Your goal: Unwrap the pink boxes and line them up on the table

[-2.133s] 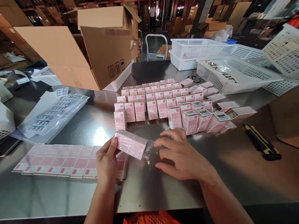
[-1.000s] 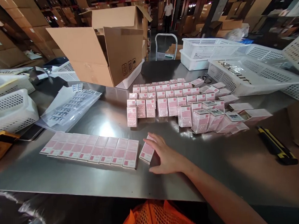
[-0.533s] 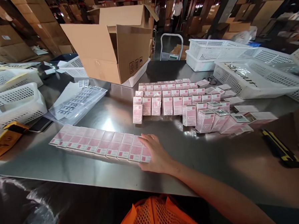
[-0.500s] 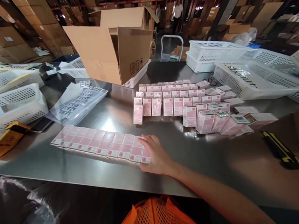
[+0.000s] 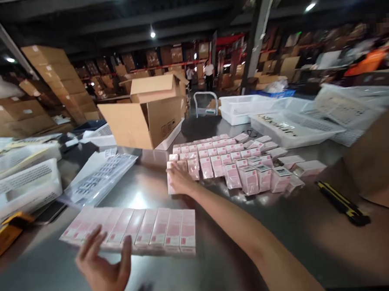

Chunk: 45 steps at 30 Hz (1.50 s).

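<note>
My left hand (image 5: 104,263) hovers in front of a row of pink-and-white small boxes (image 5: 142,226), its fingers spread and nothing in them. The boxes lie flat, side by side, close to the table's front edge. Farther back, my right hand (image 5: 180,179) has its fingers round a pink-and-white box (image 5: 171,186) at the left front corner of a large group of similar boxes (image 5: 217,165). Part of that box is hidden behind the hand. Several boxes at the group's right side stand or lie at odd angles, some in shiny clear wrap.
A big open carton (image 5: 128,125) stands at the back. Printed sheets in a plastic sleeve (image 5: 101,178) lie left. White baskets (image 5: 25,184) line the left side, with more baskets (image 5: 291,127) at the back right. A yellow-black utility knife (image 5: 342,202) lies right.
My right hand has left the right end of the row and reached forward to a box in the group. My left hand has come into view. The camera has tilted up.
</note>
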Tool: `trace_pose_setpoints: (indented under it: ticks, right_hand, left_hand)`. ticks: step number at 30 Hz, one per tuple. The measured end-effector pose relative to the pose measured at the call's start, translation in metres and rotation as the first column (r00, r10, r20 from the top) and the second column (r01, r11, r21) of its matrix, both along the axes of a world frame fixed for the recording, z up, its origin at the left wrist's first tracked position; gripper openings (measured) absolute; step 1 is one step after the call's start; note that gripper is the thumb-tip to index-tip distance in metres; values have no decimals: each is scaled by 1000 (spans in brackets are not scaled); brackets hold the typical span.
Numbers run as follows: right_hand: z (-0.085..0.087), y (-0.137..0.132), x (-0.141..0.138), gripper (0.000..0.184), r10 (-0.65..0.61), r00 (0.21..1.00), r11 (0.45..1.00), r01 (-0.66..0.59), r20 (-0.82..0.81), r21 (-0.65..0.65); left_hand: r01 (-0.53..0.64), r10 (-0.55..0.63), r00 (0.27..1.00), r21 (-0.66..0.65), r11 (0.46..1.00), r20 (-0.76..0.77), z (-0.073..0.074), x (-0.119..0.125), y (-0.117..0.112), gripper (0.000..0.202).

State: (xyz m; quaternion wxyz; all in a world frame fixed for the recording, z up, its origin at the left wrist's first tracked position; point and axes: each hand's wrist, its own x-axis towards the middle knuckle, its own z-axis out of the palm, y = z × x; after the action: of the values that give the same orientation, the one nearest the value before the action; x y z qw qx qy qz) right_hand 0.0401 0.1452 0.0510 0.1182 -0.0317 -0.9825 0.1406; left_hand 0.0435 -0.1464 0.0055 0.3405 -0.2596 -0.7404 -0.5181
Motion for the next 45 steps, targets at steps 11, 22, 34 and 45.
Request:
trace_pose_setpoints:
  ticks: [11,22,34,45]
  right_hand:
    - [-33,41,110,35,-405,889,764,201,-213,-613]
    - [-62,8,147,52,-265,928,389,-145,-261,-910]
    - [-46,15,163,27,-157,874,842,-124,-459,-526]
    - [-26,6,167,31,-28,723,925,-243,-690,-292]
  left_hand:
    - [339,-304,928,-148,929,215,5,13,129,55]
    - [656,-609,649,71,752,456,-8,36,179,45]
    - [490,-593,722,342,802,357,-27,17,159,65]
    - [456,-582,647,362,813,493,-19,17,150,63]
